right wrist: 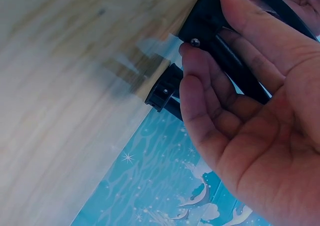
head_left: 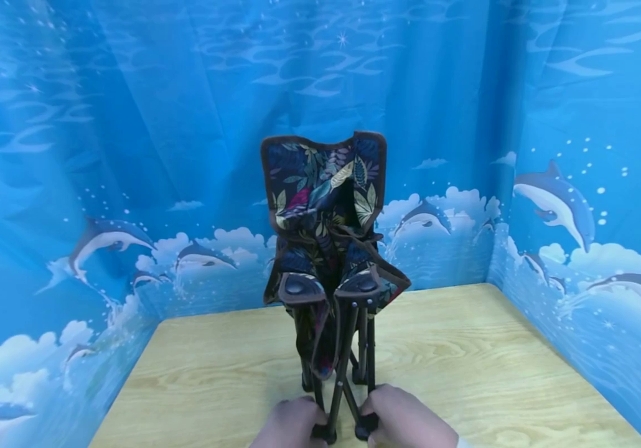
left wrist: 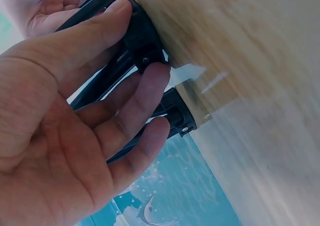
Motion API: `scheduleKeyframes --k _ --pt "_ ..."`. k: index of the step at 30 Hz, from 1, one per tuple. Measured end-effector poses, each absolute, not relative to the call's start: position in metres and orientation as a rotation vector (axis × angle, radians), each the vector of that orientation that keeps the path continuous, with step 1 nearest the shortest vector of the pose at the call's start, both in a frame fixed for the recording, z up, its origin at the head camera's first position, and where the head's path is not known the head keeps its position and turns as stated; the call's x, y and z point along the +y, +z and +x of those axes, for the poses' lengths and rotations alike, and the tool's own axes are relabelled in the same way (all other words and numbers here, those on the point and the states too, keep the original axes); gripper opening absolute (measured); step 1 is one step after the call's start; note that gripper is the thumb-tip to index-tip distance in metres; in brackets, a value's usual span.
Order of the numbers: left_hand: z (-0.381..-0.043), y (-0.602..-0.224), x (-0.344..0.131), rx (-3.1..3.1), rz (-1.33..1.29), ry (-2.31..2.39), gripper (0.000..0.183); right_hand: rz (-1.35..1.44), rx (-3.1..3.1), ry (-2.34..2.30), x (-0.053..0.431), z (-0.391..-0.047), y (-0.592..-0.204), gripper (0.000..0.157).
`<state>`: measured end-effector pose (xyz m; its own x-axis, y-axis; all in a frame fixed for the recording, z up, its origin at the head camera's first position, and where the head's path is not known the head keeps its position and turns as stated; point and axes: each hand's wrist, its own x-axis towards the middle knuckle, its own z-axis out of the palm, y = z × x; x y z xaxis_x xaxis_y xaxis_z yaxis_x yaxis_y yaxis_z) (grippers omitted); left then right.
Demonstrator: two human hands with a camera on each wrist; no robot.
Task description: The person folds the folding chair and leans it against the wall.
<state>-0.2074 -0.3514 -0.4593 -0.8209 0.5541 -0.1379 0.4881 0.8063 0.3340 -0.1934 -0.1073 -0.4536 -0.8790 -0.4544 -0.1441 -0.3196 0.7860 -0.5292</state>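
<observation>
A small folding chair [head_left: 320, 180] with dark leaf-patterned fabric stands upright on the wooden table [head_left: 214, 367], its black legs drawn close together and crossing at the front. My left hand [head_left: 292, 424] pinches the front left foot [head_left: 325, 432] between thumb and fingers. On the other side my right hand [head_left: 407, 415] holds the front right foot [head_left: 364, 429] in the same way. In the left wrist view the thumb and fingers close around a black plastic foot [left wrist: 145, 38]. The right wrist view shows a matching foot [right wrist: 204, 20] in the right hand's grip.
A rear foot [head_left: 360, 376] rests on the table farther back. Blue curtains [head_left: 186, 155] printed with dolphins and clouds enclose the table's back and both sides. More chair feet appear beyond the hands, one in the left wrist view [left wrist: 179, 117] and one in the right [right wrist: 164, 89].
</observation>
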Motion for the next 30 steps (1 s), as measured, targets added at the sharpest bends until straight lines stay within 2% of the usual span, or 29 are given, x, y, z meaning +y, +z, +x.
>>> scheduleKeyframes --k 14,30 --pt "-0.2148 -0.4623 -0.3498 2.706 0.679 0.52 0.013 -0.581 2.728 -0.724 -0.1081 -0.1979 -0.4564 0.018" --pt "-0.216 -0.467 -0.3541 2.856 0.887 0.55 0.018 -0.685 2.829 -0.666 -0.107 -0.2029 -0.459 0.021"
